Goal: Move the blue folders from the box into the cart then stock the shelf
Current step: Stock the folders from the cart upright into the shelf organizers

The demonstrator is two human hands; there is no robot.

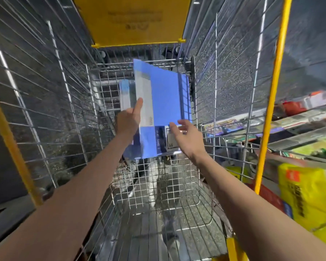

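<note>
A blue folder with a pale label strip hangs tilted inside the wire cart, near its far end. My left hand grips the folder's left edge, thumb on top. My right hand is at the folder's near right corner, fingers spread, touching or just off it. A second blue folder lies behind, against the cart's far wall. The box is not in view.
The cart has yellow side rails and a yellow plastic flap at the far end. Shelves with packaged goods run along the right. Yellow packages sit low at the right. Speckled floor shows through the mesh.
</note>
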